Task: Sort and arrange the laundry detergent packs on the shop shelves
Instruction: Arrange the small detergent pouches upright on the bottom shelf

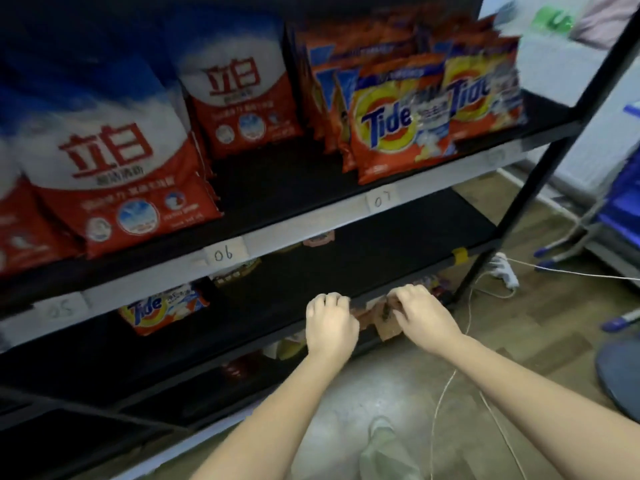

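Nearest, both hands reach under the edge of the lower shelf [398, 258] toward the tier below. The left hand [330, 323] has curled fingers, though whether they hold anything I cannot tell. The right hand [424, 315], just beside it, grips a brownish pack [382, 322] sticking out from that low tier. My guess is a pack is being pulled out for sorting; next it needs lifting clear and matching to its brand. Further back, one Tide pack [162, 308] lies on the lower shelf. On the upper shelf [311, 223], Tide packs [398, 123] stand right, red-and-white packs [114, 174] left.
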